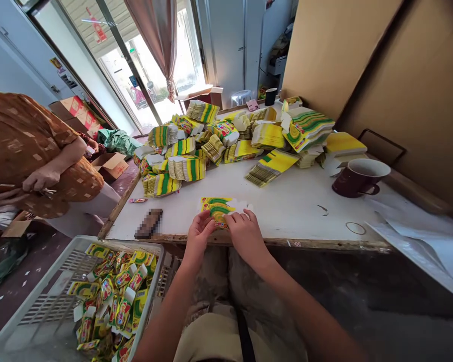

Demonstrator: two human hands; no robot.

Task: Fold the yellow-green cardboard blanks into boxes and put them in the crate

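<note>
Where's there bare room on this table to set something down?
The widest bare patch of table lies between the right hand and the dark mug. A smaller one sits between the left hand and the blurred dark object near the front edge. The table's far half is crowded with heaped carton stacks.

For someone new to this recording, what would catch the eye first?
A sprawling heap of bundled yellow-and-green cardboard cartons covers the far side of the white tabletop. At lower left, a pale plastic crate holds similar cartons. Near the front edge, the left hand and right hand touch printed yellow-and-green cardboard.
</note>
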